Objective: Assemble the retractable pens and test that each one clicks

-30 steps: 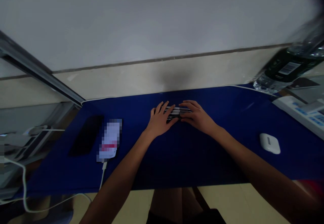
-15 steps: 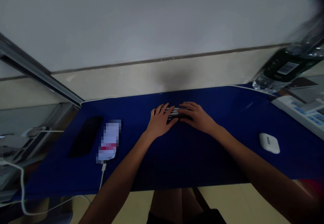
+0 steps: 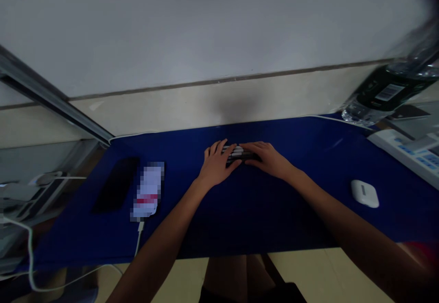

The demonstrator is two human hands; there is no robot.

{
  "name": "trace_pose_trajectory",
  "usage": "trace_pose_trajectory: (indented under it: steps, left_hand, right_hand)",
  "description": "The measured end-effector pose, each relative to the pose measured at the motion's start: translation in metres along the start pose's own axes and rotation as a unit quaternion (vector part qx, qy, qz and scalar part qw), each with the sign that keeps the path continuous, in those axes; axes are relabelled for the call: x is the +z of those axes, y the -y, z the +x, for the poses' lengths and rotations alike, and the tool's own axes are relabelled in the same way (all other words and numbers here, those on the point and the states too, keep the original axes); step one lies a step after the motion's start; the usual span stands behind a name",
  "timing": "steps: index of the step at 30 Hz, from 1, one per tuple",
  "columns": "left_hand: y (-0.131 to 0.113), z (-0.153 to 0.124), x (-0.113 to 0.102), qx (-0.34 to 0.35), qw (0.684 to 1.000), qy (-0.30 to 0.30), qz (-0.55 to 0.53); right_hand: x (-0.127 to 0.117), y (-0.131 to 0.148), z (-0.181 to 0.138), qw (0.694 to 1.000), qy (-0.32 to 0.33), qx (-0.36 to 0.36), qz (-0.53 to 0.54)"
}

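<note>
Several slim dark pens with white parts [image 3: 236, 153] lie side by side on the blue tabletop [image 3: 260, 211], at the middle of the far half. My left hand [image 3: 215, 165] is curved around their left end, thumb on the near side and fingers on the far side. Around the right end is my right hand [image 3: 265, 159], its fingers close together and its thumb on the near side. Both ends of the pens are hidden beneath the hands; only the middle shows between them.
On the left lie a lit phone [image 3: 148, 188] with a white cable and a black flat slab [image 3: 116, 184]. A white earbud case [image 3: 365, 194], a desk telephone [image 3: 408, 150] and a water bottle [image 3: 384, 90] are on the right. A wall [image 3: 164, 111] borders the far edge.
The fingers of my right hand have drawn closer together and bent a little nearer over the pens. My left hand has hardly moved.
</note>
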State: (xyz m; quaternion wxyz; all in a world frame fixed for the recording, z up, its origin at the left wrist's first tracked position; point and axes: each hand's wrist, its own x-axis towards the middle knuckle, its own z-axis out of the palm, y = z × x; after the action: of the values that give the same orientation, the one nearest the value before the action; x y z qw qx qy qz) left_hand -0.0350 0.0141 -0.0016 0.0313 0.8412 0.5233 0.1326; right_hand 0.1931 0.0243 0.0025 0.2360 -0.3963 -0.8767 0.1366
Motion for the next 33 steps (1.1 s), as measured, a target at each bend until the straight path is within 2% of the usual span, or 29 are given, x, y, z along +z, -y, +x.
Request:
trace_pose_trajectory:
  steps: [20,27,33]
  left_hand:
    - [0.000,0.001,-0.003,0.012,0.999,-0.007,-0.032]
    - [0.016,0.004,-0.007,0.012,0.998,0.017,-0.062]
    - [0.028,0.006,-0.009,0.013,0.997,0.012,-0.069]
  right_hand:
    - [-0.009,-0.008,0.000,1.000,0.015,0.018,0.008]
    - [-0.010,-0.012,-0.001,1.000,0.018,0.020,0.005]
    - [-0.010,-0.012,-0.001,1.000,0.010,0.017,0.000]
